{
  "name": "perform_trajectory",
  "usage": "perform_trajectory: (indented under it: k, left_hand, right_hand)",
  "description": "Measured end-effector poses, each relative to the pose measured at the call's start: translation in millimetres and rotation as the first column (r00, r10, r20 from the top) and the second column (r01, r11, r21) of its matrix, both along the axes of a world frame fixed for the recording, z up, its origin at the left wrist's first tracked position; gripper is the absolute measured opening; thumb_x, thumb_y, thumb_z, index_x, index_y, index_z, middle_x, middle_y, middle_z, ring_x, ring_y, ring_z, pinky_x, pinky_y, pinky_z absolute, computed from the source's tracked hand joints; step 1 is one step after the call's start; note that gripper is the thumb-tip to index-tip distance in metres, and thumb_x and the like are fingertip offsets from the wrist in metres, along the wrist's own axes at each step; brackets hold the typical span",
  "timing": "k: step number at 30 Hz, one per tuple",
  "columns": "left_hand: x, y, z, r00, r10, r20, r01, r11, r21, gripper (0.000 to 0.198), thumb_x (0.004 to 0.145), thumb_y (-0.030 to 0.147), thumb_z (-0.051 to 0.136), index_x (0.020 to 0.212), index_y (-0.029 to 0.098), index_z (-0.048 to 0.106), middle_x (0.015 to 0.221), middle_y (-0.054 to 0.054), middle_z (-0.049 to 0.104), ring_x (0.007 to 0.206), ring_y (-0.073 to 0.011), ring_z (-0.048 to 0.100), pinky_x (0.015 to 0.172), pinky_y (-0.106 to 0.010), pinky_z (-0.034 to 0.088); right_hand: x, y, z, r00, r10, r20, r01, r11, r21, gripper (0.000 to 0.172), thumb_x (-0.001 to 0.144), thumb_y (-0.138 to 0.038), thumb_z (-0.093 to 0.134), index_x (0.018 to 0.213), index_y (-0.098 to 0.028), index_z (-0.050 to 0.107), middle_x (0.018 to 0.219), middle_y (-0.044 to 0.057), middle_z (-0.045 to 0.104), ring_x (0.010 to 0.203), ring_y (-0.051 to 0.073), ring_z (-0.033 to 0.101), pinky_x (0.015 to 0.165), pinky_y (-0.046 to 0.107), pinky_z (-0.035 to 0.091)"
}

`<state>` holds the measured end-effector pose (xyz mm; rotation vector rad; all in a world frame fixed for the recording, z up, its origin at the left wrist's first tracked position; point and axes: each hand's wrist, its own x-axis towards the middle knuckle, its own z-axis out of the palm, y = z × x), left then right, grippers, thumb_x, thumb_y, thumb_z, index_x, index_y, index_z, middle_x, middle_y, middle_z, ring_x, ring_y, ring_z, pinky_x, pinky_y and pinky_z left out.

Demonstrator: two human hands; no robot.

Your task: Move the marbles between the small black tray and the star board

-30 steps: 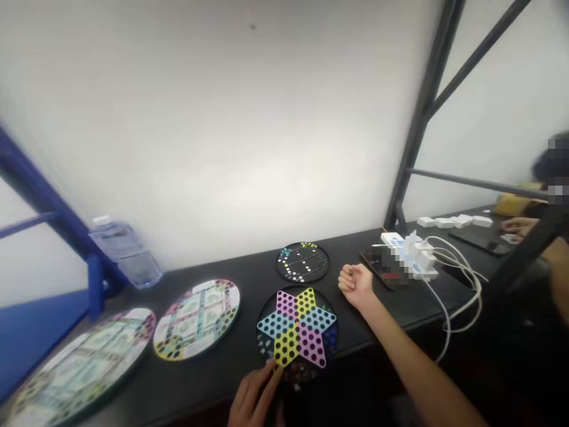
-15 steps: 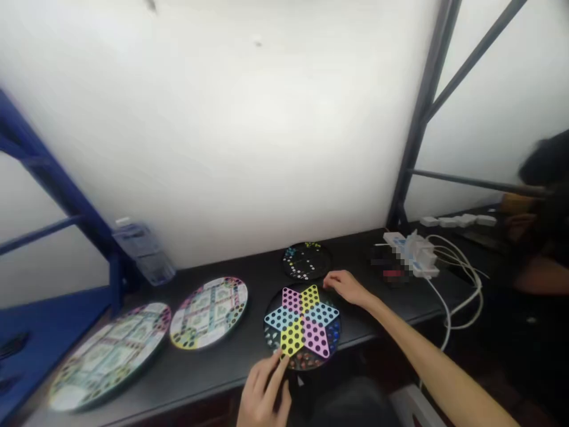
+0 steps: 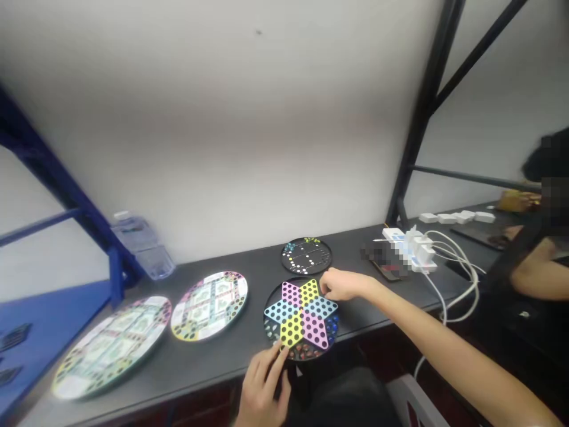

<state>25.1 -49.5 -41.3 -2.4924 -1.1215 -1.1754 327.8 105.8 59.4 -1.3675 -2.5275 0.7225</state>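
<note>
A star-shaped Chinese checkers board (image 3: 302, 313) in pink, yellow and light blue lies on a round black tray (image 3: 269, 289). Dark blue pieces (image 3: 331, 326) and reddish-brown pieces (image 3: 304, 351) show around the star. My left hand (image 3: 264, 382) reaches up from the front with fingers stretched out, fingertips touching the tip of the front yellow point. At the tray's back right edge, my right hand (image 3: 340, 284) is curled closed, its fingertips turned down beside the star. Whatever those fingers may hold is hidden.
Behind stands a second round black board (image 3: 306, 261) with small coloured pieces. Two round printed boards (image 3: 208, 305) lie to the left, near a clear plastic container (image 3: 144, 246). On the right are a phone (image 3: 389, 264), a power strip with cables (image 3: 409, 249) and another person's arm (image 3: 540, 273).
My right hand has shifted slightly left, closer to the star, and its fingers now point down more. My left hand stays at the front yellow point. The view has tilted a little.
</note>
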Motion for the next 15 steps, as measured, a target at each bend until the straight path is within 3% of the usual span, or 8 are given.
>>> perform_trajectory:
  k: [6, 9, 11, 13, 15]
  left_hand:
    - [1.7, 0.0, 0.7, 1.0, 0.02, 0.01, -0.02, 1.0, 0.013, 0.055, 0.086, 0.004, 0.055, 0.138, 0.02, 0.052, 0.132, -0.014, 0.061, 0.113, -0.0247, 0.062, 0.094, -0.043, 0.055]
    - [2.1, 0.0, 0.4, 1.0, 0.023, 0.013, -0.023, 1.0, 0.018, 0.053, 0.087, 0.005, 0.054, 0.138, 0.02, 0.053, 0.132, -0.015, 0.061, 0.112, -0.025, 0.063, 0.093, -0.043, 0.056]
    - [2.1, 0.2, -0.2, 1.0, 0.018, 0.007, -0.018, 1.0, 0.013, 0.054, 0.087, 0.004, 0.054, 0.138, 0.019, 0.053, 0.132, -0.016, 0.061, 0.113, -0.0252, 0.062, 0.093, -0.044, 0.055]
    - [1.8, 0.3, -0.9, 1.0, 0.015, 0.004, -0.015, 1.0, 0.017, 0.054, 0.086, 0.002, 0.054, 0.138, 0.018, 0.053, 0.132, -0.016, 0.061, 0.113, -0.0251, 0.062, 0.093, -0.043, 0.055]
    - [1.3, 0.1, -1.6, 1.0, 0.015, 0.007, -0.015, 1.0, 0.026, 0.055, 0.085, 0.001, 0.054, 0.138, 0.018, 0.053, 0.132, -0.016, 0.06, 0.113, -0.025, 0.061, 0.094, -0.043, 0.055]
  right_hand:
    - [1.9, 5.9, -3.1, 0.997, 0.04, -0.063, -0.041, 0.999, -0.023, 0.016, 0.062, -0.014, 0.067, 0.074, -0.018, 0.077, 0.068, 0.0, 0.068, 0.059, 0.012, 0.054, 0.058, 0.022, 0.037]
    - [5.7, 9.1, -8.4, 0.988, -0.012, -0.151, 0.002, 0.998, -0.069, 0.013, 0.06, -0.016, 0.07, 0.071, -0.017, 0.076, 0.058, -0.002, 0.062, 0.052, 0.009, 0.048, 0.053, 0.022, 0.034]
    - [9.2, 14.0, -16.2, 0.945, -0.104, -0.311, 0.052, 0.984, -0.17, 0.012, 0.062, -0.022, 0.072, 0.073, -0.016, 0.074, 0.05, -0.005, 0.055, 0.046, 0.008, 0.041, 0.048, 0.022, 0.029]
    - [12.4, 22.0, -26.6, 0.793, -0.271, -0.545, 0.09, 0.937, -0.336, 0.019, 0.066, -0.031, 0.073, 0.079, -0.016, 0.071, 0.043, -0.009, 0.043, 0.039, 0.006, 0.03, 0.042, 0.022, 0.022]
    - [13.8, 32.1, -37.7, 0.483, -0.444, -0.755, 0.065, 0.878, -0.474, 0.026, 0.069, -0.037, 0.072, 0.085, -0.017, 0.067, 0.041, -0.013, 0.03, 0.037, 0.005, 0.018, 0.038, 0.021, 0.015]
